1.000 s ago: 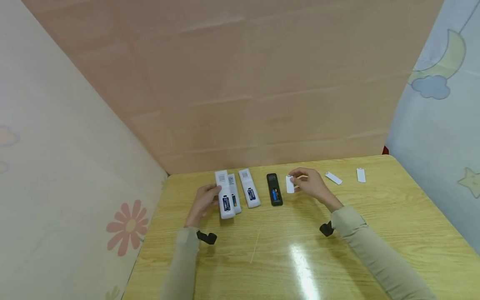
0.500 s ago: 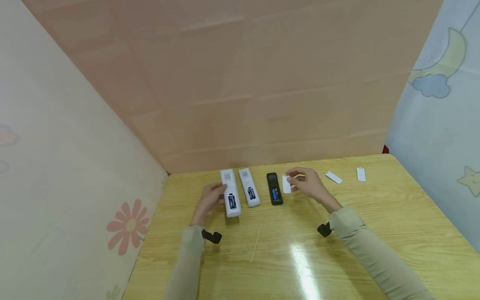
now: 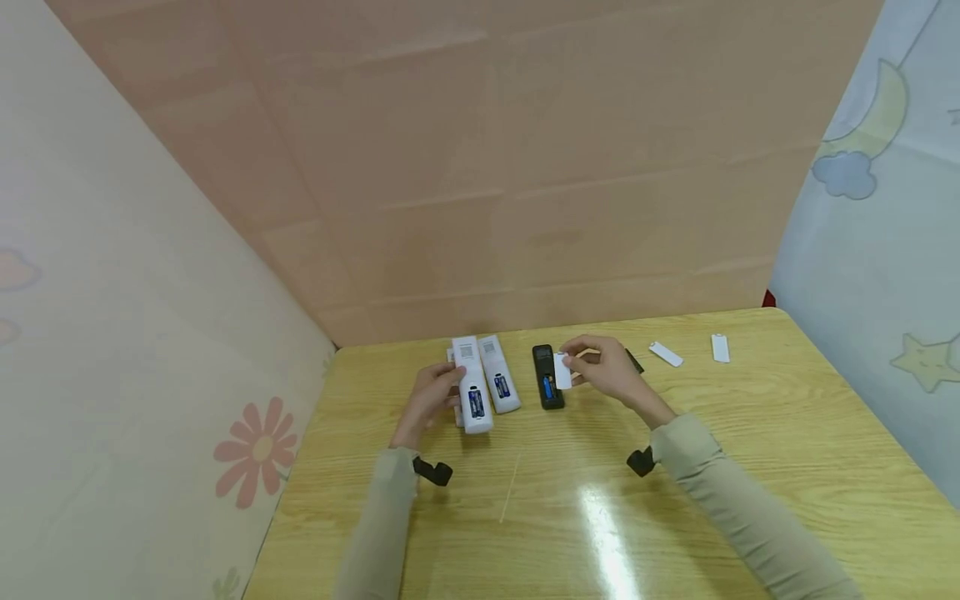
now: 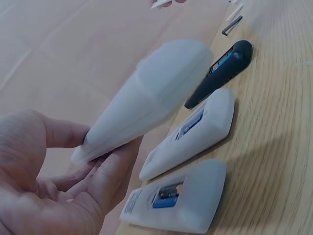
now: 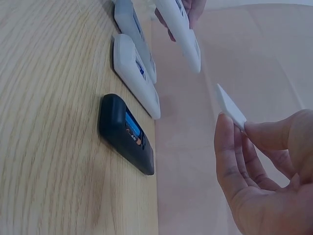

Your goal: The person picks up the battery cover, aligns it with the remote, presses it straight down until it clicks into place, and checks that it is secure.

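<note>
Compared with one second ago, brings left hand (image 3: 430, 400) and raised remote (image 3: 468, 377) somewhat to the right, in head view now close against middle remote (image 3: 493, 363), and with an edge of small remote (image 4: 191, 208) showing on the left side instead of the right. Brings also right hand (image 3: 613, 372) with pinched cover (image 3: 562, 372) to the left, in head view now reaching the right edge of black remote (image 3: 543, 364). Lets appear, behind the same hand, a dark piece (image 3: 635, 361). Inside raised remote, open at the back, dark blue batteries (image 3: 476, 403); similar ones inside middle remote; one dark and one blue inside small remote; at least one blue inside black remote. Points raised remote with the battery end toward the person, back upward, long axis almost straight away. Grips it above the table (image 3: 465, 537), between left thumb and fingers. Pinches the white cover narrowly between right thumb and fingertips, long axis also running away in head view, apart from black remote in right wrist view
</note>
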A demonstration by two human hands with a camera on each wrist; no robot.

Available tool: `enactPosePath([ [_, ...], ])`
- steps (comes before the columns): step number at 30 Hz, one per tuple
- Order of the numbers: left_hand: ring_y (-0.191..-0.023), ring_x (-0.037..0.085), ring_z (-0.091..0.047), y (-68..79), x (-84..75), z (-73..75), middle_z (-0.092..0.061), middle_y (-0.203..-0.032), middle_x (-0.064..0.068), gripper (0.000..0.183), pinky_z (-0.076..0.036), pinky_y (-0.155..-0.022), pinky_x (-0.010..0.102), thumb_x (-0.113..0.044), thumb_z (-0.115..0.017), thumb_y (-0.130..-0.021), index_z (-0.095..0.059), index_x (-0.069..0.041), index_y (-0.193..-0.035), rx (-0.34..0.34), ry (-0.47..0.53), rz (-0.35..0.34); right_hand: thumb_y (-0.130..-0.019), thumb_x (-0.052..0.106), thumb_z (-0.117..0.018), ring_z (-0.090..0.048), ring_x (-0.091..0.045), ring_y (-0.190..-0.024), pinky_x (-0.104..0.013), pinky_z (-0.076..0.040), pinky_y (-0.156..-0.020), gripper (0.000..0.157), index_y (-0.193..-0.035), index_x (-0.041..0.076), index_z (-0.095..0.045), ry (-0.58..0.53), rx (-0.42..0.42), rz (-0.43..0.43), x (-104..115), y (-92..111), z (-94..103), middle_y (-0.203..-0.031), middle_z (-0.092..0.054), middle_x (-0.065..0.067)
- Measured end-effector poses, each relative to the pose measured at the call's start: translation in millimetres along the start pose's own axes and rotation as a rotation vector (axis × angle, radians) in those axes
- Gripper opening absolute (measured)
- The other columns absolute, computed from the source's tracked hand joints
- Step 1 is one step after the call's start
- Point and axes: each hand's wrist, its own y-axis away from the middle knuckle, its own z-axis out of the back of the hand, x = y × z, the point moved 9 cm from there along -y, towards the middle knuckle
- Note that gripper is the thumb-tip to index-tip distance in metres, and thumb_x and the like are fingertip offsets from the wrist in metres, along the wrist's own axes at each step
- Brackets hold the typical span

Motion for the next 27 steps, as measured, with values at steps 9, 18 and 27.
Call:
enactPosePath([
  [9, -0.095, 0.023, -0.067, -0.4, -3.0, -15.5, -0.064, -0.121, 0.017, 0.056, -0.058, -0.078, 0.033, -0.031, -0.063, -0.100, -0.048, 0.001, -0.143, 0.008, -0.032, -0.020, -0.100, 0.017, -0.064, -0.070, -0.032, -0.086, -0.040, -0.062, -0.071, 0.025, -0.122, 0.006, -0.067, 0.020, 0.012, -0.006, 2.4, 0.1, -6.1, -0.115, -0.064, -0.020],
  [18, -0.097, 0.023, -0.068, 3.7, -6.9, -27.9, -0.064, -0.123, 0.017, 0.056, -0.056, -0.089, 0.046, -0.036, -0.062, -0.100, -0.050, -0.001, -0.142, 0.042, -0.050, -0.052, -0.100, 0.019, -0.064, -0.071, -0.028, -0.085, -0.054, -0.059, -0.078, 0.018, -0.117, 0.013, -0.069, 0.021, 0.018, -0.019, 3.4, -0.9, -10.2, -0.115, -0.067, -0.012],
  [27, -0.100, 0.028, -0.070, 2.9, -4.5, -38.2, -0.066, -0.120, 0.018, 0.053, -0.059, -0.086, 0.042, -0.033, -0.061, -0.101, -0.051, 0.000, -0.141, 0.074, -0.020, -0.050, -0.100, 0.019, -0.064, -0.070, -0.027, -0.084, -0.043, -0.061, -0.074, 0.018, -0.116, 0.012, -0.069, 0.016, 0.013, -0.010, 9.3, -0.9, -13.1, -0.114, -0.068, -0.012],
])
